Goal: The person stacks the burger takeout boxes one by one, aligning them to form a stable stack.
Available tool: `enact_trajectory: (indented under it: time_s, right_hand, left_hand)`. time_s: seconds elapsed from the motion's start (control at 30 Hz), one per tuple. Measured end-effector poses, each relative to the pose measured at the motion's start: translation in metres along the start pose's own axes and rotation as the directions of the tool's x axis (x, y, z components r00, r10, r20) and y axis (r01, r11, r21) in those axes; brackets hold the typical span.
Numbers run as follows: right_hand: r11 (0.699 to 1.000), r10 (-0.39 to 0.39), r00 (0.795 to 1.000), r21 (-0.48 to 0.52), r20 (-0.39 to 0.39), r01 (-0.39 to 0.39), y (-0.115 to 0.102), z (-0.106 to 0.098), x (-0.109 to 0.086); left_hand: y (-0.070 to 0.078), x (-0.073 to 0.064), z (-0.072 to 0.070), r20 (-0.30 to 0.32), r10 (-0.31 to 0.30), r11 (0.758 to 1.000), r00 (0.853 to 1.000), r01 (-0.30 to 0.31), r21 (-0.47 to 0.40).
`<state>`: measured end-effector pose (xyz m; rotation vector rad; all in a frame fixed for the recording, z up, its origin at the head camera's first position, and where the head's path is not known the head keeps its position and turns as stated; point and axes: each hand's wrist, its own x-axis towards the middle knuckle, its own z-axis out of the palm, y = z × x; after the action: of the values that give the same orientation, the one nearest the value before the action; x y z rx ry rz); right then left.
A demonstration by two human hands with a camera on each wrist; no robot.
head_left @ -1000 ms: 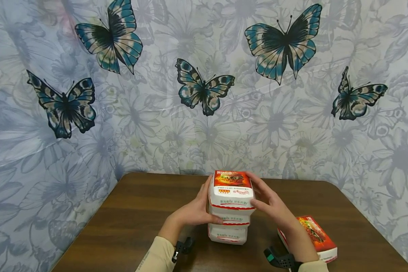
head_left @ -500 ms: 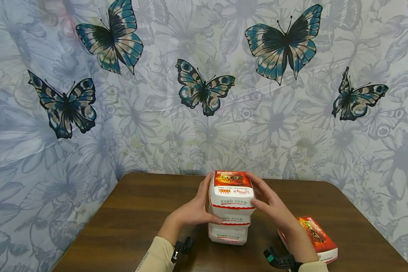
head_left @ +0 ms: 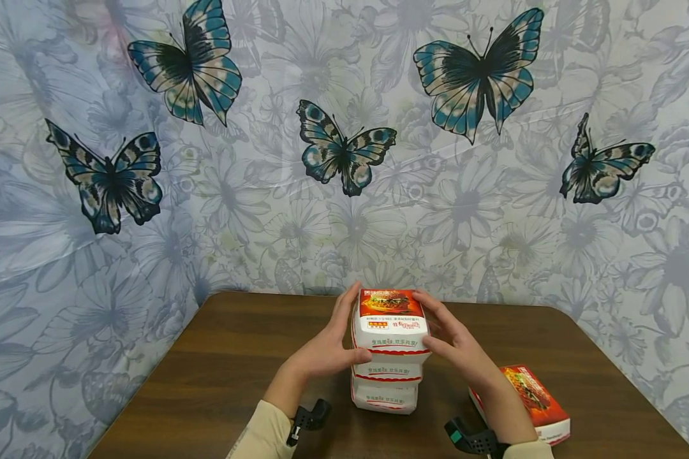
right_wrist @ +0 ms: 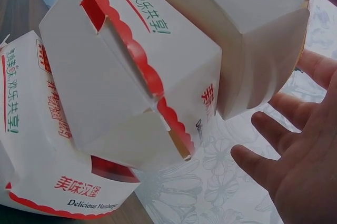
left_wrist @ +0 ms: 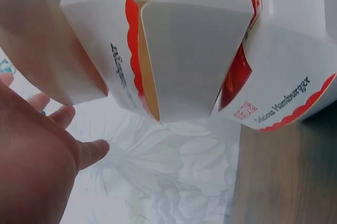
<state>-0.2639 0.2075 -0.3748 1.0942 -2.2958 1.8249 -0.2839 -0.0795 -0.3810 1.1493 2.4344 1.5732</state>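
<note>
Head view alone shows the stack's burger-printed top [head_left: 392,305].

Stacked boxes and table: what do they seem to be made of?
Stacked boxes: probably thin card, smooth and printed, as creases and scalloped flaps suggest.
Table: smooth-looking wood or laminate, given its brown streaked grain; I cannot tell which.

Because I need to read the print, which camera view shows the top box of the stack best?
The head view: the top box shows its burger picture and front. Both wrist views show mostly its pale sides, cut by the frame.
</note>
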Motion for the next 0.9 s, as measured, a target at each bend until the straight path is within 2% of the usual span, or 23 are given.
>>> enact_trajectory:
  time_s: [0.1, 0.73, 0.9]
  right_hand:
    - [1.000, 0.004, 1.000, 0.000, -0.005, -0.004, 0.0000, -0.0001, -0.0004]
    - [1.000, -0.001, 1.000, 0.010, -0.028, 0.002, -0.0019, 0.0057, -0.0004]
    - [1.000, -0.009, 1.000, 0.024, -0.027, 0.010, -0.0014, 0.0050, -0.0007]
  left_hand:
    - [0.0011, 0.0016, 0.0017, -0.004, 0.028, 1.000, 1.000, -0.028, 0.004]
    - [0.0016, 0.0020, 0.0038, -0.020, 0.022, 0.998, 1.000, -0.023, -0.060]
    - [0.0004, 0.0024, 0.0047, -0.017, 0.023, 0.999, 1.000, -0.024, -0.045]
